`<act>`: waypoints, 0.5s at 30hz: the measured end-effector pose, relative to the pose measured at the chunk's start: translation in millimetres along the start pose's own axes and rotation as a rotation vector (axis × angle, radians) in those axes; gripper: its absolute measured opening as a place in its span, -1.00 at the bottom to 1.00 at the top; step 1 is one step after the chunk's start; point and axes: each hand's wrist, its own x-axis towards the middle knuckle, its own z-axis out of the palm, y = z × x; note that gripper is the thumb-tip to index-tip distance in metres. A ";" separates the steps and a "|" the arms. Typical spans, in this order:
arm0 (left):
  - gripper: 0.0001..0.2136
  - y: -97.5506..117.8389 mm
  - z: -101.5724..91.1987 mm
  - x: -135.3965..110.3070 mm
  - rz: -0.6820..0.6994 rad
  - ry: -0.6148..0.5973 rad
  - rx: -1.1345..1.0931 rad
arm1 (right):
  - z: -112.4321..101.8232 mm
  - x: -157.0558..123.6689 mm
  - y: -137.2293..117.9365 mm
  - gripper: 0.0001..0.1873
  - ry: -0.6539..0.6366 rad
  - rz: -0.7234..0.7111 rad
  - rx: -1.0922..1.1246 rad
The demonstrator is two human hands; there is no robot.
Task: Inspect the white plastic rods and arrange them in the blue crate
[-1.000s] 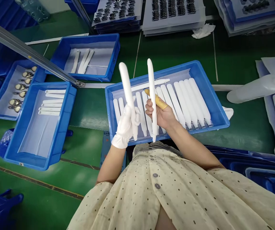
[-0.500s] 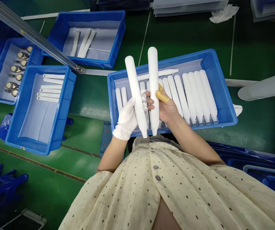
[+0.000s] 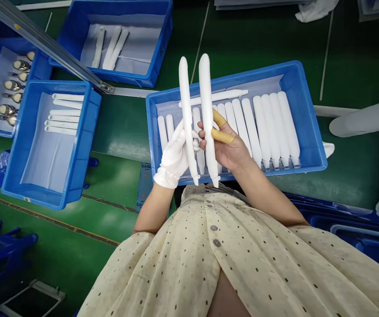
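Observation:
My left hand (image 3: 173, 156), in a white cloth glove, is shut around the lower part of a long white tapered piece (image 3: 185, 105). My right hand (image 3: 225, 145), with yellow finger cots on two fingers, grips a second, matching piece (image 3: 205, 97). Both pieces stand nearly upright and close together, side by side, above a blue plastic tray (image 3: 314, 141). Several similar white pieces (image 3: 262, 127) lie in a row inside that tray, on a pale liner. My hands hide part of the row.
Blue trays on the left hold white strips (image 3: 64, 114) and metal spoons (image 3: 11, 86). A metal rail (image 3: 44, 44) crosses the upper left above green bench matting (image 3: 123, 136). A pale padded item (image 3: 364, 121) lies on the right. My patterned shirt (image 3: 215, 259) fills the bottom.
The two white pieces have come closer together and now stand more nearly parallel. My view has tilted, so the trays sit higher in the frame.

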 end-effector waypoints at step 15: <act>-0.26 -7.0 -5.2 -3.2 0.049 -0.253 0.107 | -2.5 -23.0 21.2 -0.55 0.120 -0.576 -0.744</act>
